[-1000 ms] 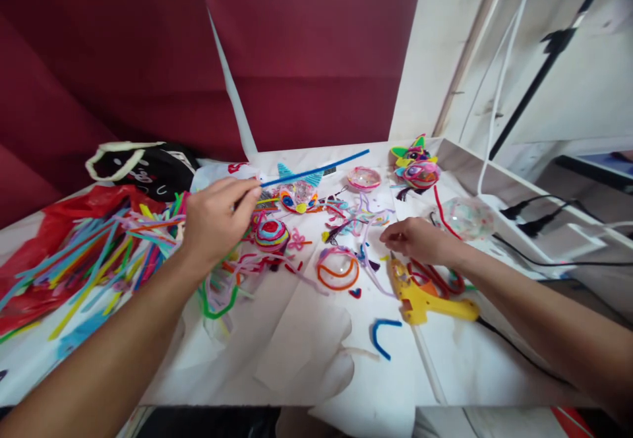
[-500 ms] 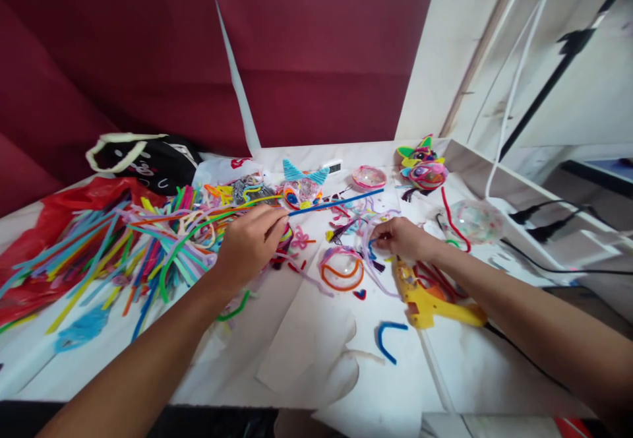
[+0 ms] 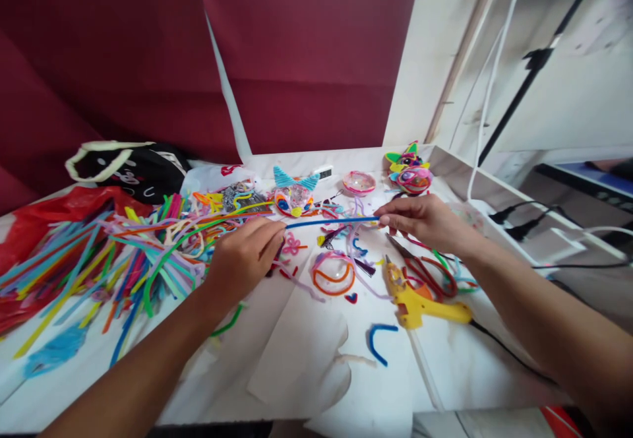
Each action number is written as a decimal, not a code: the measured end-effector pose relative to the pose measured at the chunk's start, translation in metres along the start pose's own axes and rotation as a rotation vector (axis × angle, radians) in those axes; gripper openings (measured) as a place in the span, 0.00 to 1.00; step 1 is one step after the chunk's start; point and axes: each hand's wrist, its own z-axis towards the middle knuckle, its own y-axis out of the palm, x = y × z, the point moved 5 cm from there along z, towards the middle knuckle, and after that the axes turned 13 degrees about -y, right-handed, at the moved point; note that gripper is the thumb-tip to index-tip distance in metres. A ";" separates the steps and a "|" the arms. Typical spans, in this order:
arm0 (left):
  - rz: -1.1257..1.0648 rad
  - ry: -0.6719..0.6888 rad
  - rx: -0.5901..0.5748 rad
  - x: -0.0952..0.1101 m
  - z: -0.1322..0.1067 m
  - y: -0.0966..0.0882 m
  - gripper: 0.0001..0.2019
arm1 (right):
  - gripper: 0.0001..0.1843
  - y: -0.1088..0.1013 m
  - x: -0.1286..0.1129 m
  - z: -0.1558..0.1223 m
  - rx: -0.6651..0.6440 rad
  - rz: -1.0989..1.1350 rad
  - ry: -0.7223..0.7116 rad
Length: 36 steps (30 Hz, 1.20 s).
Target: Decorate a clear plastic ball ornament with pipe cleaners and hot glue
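A straight blue pipe cleaner (image 3: 331, 221) stretches between my two hands above the table. My left hand (image 3: 247, 256) is closed on its left end, and the fingertips of my right hand (image 3: 420, 222) pinch its right end. Below it lies a clear round dome (image 3: 334, 274) with an orange curved pipe cleaner on it. A bent blue pipe cleaner (image 3: 374, 344) rests nearer to me on the white paper. Under my right wrist are a yellow glue gun (image 3: 420, 307) and red-handled scissors (image 3: 425, 270).
A large heap of coloured pipe cleaners (image 3: 148, 253) spreads over a red plastic bag (image 3: 30, 227) at the left. Behind stand a figure with blue ears (image 3: 295, 194), a pink-rimmed clear bowl (image 3: 359, 183) and a green-eared figure (image 3: 410, 169). A power strip with black plugs (image 3: 519, 227) is at the right.
My right hand has left the small pieces on the table and risen to the free end of the blue pipe cleaner, which it now grips. My left hand still holds the other end.
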 end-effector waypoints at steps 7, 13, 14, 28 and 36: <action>0.062 0.019 -0.025 0.007 0.023 -0.009 0.11 | 0.12 -0.017 -0.037 0.006 -0.168 -0.543 -0.302; -0.032 0.048 -0.150 0.040 0.039 -0.001 0.15 | 0.13 -0.008 -0.068 0.006 -0.039 -0.676 -0.471; -0.051 0.071 -0.149 0.046 0.043 -0.001 0.14 | 0.13 -0.005 -0.073 0.007 0.000 -0.664 -0.492; -0.034 0.027 -0.208 0.070 0.036 0.016 0.13 | 0.09 0.022 -0.050 -0.004 -0.149 -0.933 -0.260; -0.042 0.066 -0.208 0.078 0.032 0.032 0.12 | 0.14 0.029 -0.057 -0.014 -0.121 -1.017 -0.402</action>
